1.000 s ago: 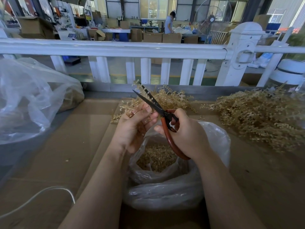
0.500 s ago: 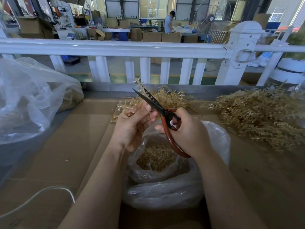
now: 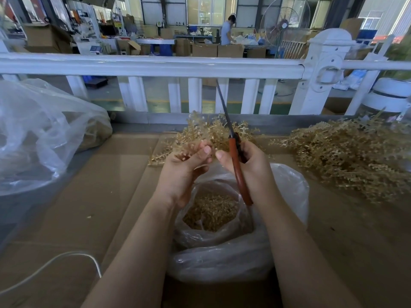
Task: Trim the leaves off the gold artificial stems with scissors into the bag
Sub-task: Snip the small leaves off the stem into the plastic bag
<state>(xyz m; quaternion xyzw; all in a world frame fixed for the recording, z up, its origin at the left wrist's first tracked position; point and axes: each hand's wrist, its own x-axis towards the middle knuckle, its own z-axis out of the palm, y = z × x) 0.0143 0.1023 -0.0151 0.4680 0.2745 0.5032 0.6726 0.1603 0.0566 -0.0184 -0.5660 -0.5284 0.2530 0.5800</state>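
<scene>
Leftmost, a large crumpled clear plastic bag [image 3: 42, 134] is seen lying on the brown cardboard-covered table [image 3: 93, 196], with a thin white cable [image 3: 55, 261] curved across the near corner. Further right, a sprig of gold artificial stems [image 3: 200, 134] is pinched in the curled fingers of the left hand [image 3: 184, 167], which is held above the open mouth of a smaller clear plastic bag [image 3: 287, 196]. Cut gold leaves [image 3: 211, 210] are heaped inside that bag. Just beside the left hand, red-handled scissors [image 3: 235, 161] are gripped by the right hand [image 3: 246, 165], fingers wrapped round the handles; the dark blades are seen edge-on, pointing up and away toward the white railing [image 3: 155, 65], so whether they are parted cannot be told. At the far right, a big pile of gold stems [image 3: 347, 158] is spread on the table, well apart from the hands.
</scene>
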